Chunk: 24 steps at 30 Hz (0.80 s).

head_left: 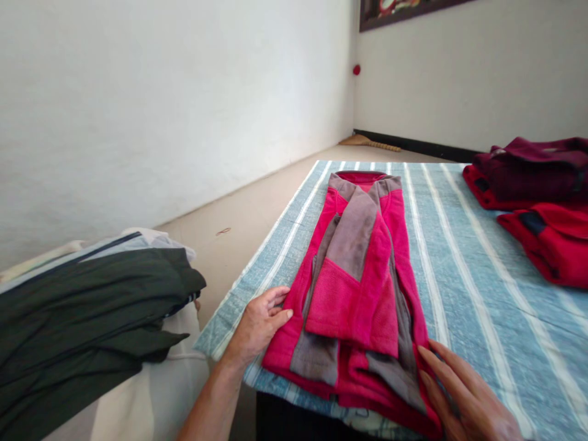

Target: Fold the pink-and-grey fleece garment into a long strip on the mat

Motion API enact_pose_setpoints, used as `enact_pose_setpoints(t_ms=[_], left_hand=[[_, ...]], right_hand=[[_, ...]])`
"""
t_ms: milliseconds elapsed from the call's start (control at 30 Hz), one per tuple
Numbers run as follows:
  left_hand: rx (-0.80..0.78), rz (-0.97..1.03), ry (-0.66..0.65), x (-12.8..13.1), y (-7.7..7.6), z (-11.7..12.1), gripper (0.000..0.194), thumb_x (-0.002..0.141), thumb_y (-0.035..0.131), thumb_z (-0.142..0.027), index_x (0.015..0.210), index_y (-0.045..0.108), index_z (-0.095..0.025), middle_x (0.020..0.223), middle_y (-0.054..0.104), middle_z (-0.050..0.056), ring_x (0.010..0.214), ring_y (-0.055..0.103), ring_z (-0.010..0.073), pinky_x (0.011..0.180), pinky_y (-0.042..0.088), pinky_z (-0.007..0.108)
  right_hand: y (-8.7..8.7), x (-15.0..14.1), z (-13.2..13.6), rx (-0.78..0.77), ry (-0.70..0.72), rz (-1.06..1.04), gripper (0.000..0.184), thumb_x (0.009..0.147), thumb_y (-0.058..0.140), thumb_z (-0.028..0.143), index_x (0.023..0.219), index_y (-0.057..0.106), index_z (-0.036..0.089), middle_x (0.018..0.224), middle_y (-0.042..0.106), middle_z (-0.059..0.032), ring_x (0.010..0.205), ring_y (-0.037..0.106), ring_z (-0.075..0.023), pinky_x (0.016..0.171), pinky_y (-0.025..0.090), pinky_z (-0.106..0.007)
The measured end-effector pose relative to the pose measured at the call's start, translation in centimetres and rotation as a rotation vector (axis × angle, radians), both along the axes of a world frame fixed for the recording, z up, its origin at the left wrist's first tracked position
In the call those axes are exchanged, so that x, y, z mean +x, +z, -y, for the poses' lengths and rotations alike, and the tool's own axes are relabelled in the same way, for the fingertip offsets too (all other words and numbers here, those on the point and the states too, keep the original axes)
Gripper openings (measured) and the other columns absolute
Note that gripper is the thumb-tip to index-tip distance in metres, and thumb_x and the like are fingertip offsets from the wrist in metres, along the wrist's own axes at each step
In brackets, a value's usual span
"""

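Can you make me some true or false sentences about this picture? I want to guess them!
1. The left hand rests on a pink and grey fleece top. True.
2. The right hand is up in the air. False: it rests at the top's edge.
3. The sheet is blue with white stripes. True.
4. The dark green garment lies on that sheet. False: it lies off the sheet, to the left.
5. Folded red clothes lie on the sheet. True.

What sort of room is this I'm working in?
Probably a simple home room, perhaps a bedroom: a pink-and-grey fleece top lies folded on a blue striped sheet, folded red clothes sit nearby, a broom lies on the floor, and a framed picture hangs on the wall.
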<state>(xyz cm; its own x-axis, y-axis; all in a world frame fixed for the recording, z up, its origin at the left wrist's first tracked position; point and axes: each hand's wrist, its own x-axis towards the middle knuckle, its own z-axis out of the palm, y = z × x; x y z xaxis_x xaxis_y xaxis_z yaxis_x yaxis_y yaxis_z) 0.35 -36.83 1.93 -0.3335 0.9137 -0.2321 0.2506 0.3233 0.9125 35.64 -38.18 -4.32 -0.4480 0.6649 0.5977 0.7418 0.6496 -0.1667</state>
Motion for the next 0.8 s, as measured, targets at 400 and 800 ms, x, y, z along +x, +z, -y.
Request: enact_pose_setpoints(t_ms=[400, 800], left_hand=[[-0.017, -0.056, -0.029, 0.0, 0.0, 0.6, 0.057, 0.063, 0.071, -0.038, 0.112, 0.062, -0.012, 0.120, 0.065, 0.015, 0.108, 0.064, 0.0309, 0.096, 0.051, 0.046], [0.311, -0.617, -0.154, -0.3, -1.3, 0.7, 0.038, 0.075, 0.059, -0.037, 0.107, 0.063, -0.017, 0.113, 0.067, 0.011, 0.102, 0.066, 0.0272, 0.082, 0.059, 0.039]], right_hand=[[-0.6, -0.6, 0.3, 0.001, -0.067, -0.031, 0.036, 0.098, 0.040, 0.038, 0.109, 0.065, 0.014, 0.108, 0.068, -0.0151, 0.090, 0.070, -0.0226, 0.072, 0.060, -0.030], [0.9, -1.4, -0.6, 0.099, -0.089, 0.004, 0.030, 0.097, 0.040, 0.030, 0.103, 0.066, 0.015, 0.100, 0.071, -0.0132, 0.085, 0.071, -0.0210, 0.067, 0.061, -0.028]])
